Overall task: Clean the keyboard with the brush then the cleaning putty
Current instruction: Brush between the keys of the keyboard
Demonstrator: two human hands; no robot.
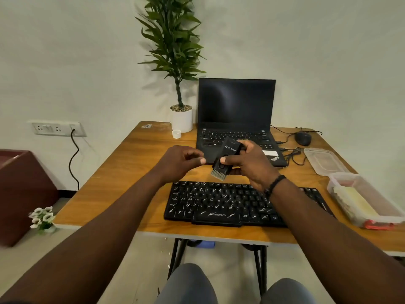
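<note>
One brush gripped by right hand; one keyboard below.

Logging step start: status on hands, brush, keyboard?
Right hand grips brush, bristles down. Left hand beside it, holding nothing. Keyboard below, unobstructed.
</note>
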